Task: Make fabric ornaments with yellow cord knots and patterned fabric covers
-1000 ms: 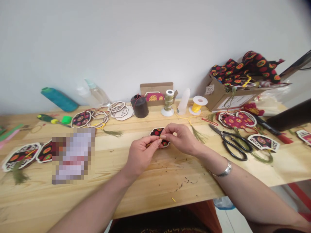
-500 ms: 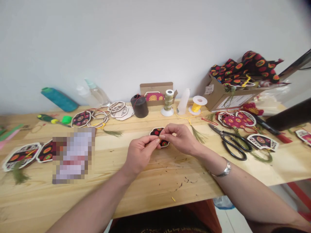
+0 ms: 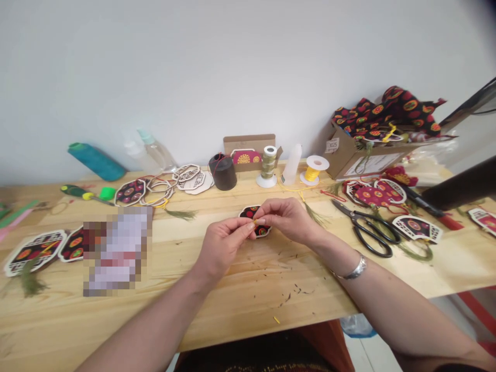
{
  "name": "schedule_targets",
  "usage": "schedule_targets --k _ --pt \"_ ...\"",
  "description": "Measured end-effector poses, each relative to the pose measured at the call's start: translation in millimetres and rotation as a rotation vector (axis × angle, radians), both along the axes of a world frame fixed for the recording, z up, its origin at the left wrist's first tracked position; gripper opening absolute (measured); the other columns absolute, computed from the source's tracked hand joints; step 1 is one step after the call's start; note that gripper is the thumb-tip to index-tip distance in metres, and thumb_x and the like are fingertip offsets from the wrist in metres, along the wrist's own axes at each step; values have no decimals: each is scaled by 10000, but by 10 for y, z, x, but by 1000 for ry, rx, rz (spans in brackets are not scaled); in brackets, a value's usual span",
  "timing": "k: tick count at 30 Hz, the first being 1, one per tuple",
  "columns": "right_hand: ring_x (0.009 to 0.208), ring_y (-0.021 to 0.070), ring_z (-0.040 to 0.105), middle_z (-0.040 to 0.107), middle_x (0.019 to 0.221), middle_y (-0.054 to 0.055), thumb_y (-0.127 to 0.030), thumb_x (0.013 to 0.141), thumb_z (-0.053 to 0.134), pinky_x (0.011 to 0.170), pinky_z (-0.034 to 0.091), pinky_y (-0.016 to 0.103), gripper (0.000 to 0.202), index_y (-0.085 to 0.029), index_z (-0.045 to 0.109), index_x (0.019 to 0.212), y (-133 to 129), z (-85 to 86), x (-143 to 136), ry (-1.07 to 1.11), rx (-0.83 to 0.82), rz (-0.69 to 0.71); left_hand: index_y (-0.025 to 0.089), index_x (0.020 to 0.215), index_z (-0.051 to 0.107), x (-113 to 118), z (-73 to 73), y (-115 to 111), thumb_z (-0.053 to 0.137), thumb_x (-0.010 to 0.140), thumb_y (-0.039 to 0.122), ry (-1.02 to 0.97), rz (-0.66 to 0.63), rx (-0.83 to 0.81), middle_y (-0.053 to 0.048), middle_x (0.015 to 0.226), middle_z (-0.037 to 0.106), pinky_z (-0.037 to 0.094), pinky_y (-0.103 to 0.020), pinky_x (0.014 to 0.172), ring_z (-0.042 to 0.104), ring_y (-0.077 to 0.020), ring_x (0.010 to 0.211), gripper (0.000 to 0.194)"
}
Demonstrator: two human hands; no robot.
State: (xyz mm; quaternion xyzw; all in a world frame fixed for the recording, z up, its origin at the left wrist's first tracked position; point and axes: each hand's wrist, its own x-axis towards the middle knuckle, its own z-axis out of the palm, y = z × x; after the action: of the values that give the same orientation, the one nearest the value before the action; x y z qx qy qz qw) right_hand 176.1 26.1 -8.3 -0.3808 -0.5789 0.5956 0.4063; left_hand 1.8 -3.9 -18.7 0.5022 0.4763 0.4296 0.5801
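Has a yellow snippet (image 3: 276,320) lying by the front edge of the table (image 3: 232,302), with dark scraps (image 3: 285,299) strewn a little beyond. Wears a silver bracelet (image 3: 358,267) on the right wrist. Brings both hands close together over the middle of the table, pinching with thumb and forefinger of the left hand (image 3: 225,240) and likewise with the right hand (image 3: 289,219), on a yellowish bit (image 3: 255,221) too small to make out. Has a black patterned piece (image 3: 248,212), pale-rimmed and dotted with red and orange, just behind those fingers and partly covered by them; cannot tell whether gripping it too. Has black-handled scissors (image 3: 353,214) to the right, near a fan-shaped piece (image 3: 417,227), and well to the left a framed piece (image 3: 36,252) with a green tassel (image 3: 31,279). Farther back, has stacked wooden frames (image 3: 196,180), a black spool (image 3: 225,173), a green spool (image 3: 268,164), a whitish bottle (image 3: 292,165) and a yellow spool (image 3: 315,169) ranged along the wall (image 3: 232,67), with a teal cone (image 3: 96,161) toward the left and, toward the right, a cardboard box (image 3: 356,155) topped by patterned cloth (image 3: 391,111).
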Motion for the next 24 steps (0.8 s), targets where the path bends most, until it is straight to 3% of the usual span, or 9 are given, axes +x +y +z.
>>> schedule_targets --k 7,17,24 --pt "625 97 575 664 678 6 -210 741 663 614 479 241 81 -144 665 693 -4 19 11 -146 173 -33 144 678 708 26 1 -7 693 735 328 -20 0 -28 10 563 570 200 -243 461 306 -57 458 193" --pt "683 105 556 619 738 12 -179 800 600 666 457 255 82 -156 647 738 -25 0 32 -226 367 -51 117 701 702 65 108 4 748 670 305 -265 -59 -186 -4 583 594 215 -204 437 344 -26 436 196" --pt "712 112 567 624 759 16 -210 799 625 697 470 265 82 -162 656 740 -12 -10 44 -214 364 -40 132 719 712 45 82 -8 711 711 299 -90 4 -58 -5 589 614 246 -217 440 348 -45 447 167"
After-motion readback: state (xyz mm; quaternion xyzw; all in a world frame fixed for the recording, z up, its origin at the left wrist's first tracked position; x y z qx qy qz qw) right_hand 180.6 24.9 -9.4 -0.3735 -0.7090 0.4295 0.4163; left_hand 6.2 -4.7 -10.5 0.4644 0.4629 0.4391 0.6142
